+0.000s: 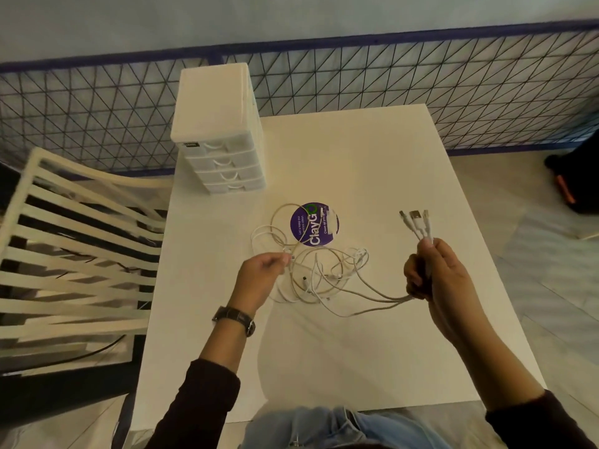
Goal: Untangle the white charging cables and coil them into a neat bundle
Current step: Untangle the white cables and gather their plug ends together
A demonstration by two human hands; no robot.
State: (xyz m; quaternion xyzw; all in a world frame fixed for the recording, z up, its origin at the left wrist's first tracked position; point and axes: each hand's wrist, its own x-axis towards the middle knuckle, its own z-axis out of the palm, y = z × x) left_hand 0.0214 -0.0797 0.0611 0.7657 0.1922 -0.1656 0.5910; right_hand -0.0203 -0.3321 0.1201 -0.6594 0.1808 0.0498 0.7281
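A square white desk (372, 335) stands on pale floor tiles, w/ a dark wire-mesh fence (389, 89) behind it and a cream slatted chair (74, 254) at the left. At the desk's far left corner sits a white plastic 4-drawer organiser (220, 131); nearer the middle is a round purple sticker w/ white lettering (313, 224).

The tangled thin white charging cables (317, 273) lie in loose overlapping loops on the desk, betw. the 2 hands and just this side of the sticker, 1 loop crossing over it. The left hand (259, 280), a dark watch (235, 319) on its wrist, pinches a strand at the tangle's left edge, fingers closed on it. The right hand (431, 280) is clenched round a gathered group of strands, raised above the desk; about 3 white plug ends w/ metal tips (415, 222) fan upward out of its fist.

From the right fist the strands run down and left into the tangle, so the bundle's long axis runs roughly left-right betw. the hands. The left hand is nearer the knot; the right holds the free ends, so it looks as if pulling apart sideways is what the next move turns on.

Hard to tell: how many cables there are, where strands cross or knot, and the plug types. The right palm hides the grip itself.
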